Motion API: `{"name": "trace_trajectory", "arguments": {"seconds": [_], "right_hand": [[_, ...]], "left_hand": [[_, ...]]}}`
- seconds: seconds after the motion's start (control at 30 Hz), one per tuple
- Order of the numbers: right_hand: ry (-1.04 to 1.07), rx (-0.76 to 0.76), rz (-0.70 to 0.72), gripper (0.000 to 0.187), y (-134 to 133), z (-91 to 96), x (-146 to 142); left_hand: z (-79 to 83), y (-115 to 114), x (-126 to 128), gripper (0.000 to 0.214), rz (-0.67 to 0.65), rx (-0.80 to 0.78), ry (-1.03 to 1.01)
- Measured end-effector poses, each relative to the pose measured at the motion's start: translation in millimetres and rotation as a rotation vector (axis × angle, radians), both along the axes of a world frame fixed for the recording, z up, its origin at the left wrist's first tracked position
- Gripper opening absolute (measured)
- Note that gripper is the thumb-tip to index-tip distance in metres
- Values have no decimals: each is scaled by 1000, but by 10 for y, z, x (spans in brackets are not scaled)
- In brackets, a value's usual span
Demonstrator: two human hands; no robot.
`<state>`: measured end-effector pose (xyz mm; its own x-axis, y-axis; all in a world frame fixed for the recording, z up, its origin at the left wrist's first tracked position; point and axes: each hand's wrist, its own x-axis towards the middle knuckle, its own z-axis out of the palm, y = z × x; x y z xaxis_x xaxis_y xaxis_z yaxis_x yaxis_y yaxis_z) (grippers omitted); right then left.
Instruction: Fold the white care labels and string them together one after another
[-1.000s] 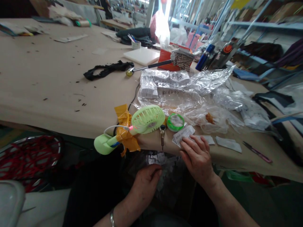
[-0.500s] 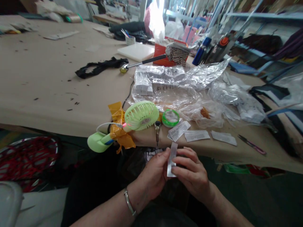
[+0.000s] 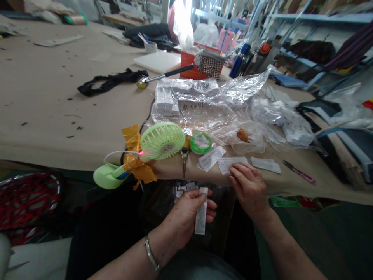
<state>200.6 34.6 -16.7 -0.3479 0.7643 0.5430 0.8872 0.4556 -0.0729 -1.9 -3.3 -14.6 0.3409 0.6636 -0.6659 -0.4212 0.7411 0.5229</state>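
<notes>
My left hand (image 3: 190, 208) is closed around a narrow white label strip (image 3: 201, 217), pinned under the thumb and hanging down across the fingers. Over the table's front edge, my right hand (image 3: 252, 188) has its fingertips on the lower right corner of a printed label (image 3: 229, 163). Its fingers are stretched out and the thumb stands apart below them. A few more printed labels (image 3: 212, 157) overlap just to the left, and another label (image 3: 265, 165) lies to the right. A soldering-iron-like tool (image 3: 183, 159) points down at the table edge.
A green hand fan (image 3: 163, 142) is taped to the edge with orange tape (image 3: 140, 169). Behind the labels are a round green tub (image 3: 201, 143) and clear plastic bags (image 3: 201, 116). Pink-handled snips (image 3: 300, 172) lie at right. Small white pieces (image 3: 185, 188) sit below the edge.
My right hand has let go of the strip and moved up and right to the printed label. My left hand now holds the strip alone, slightly lower. The whole view has shifted.
</notes>
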Motion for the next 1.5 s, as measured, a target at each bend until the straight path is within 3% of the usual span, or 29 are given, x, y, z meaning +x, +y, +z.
{"name": "trace_trajectory", "arguments": {"seconds": [0.13,0.3,0.43,0.57,0.83,1.17,1.3,1.4,1.5], "right_hand": [[113,44,47,14,2,-44,10],[304,59,136,17,-70,11,3],[356,-51,387,20,-273,40,-186],[273,-148,567,15,-431,-58,-417],[218,-190,617,14,-426,-122,-444],[260,-256,642,16,-500,-116,-479],[266,-187,519,29,-441,1,-277],[226,-41,191,35,-288,81,111],[53,33,-165,48,-143,91,508]], "left_hand": [[-23,-16,6,14,-24,14,-10],[27,14,8,12,-22,-15,7],[64,33,0,14,-4,-21,-121],[51,28,-25,8,65,-2,-268],[-29,-24,-75,12,69,-24,-349],[-24,-60,-51,12,29,-10,-284],[-6,-52,-70,15,17,-35,-178],[-33,-36,-89,19,-24,-79,-54],[-77,-38,-86,21,-51,-73,-41]]}}
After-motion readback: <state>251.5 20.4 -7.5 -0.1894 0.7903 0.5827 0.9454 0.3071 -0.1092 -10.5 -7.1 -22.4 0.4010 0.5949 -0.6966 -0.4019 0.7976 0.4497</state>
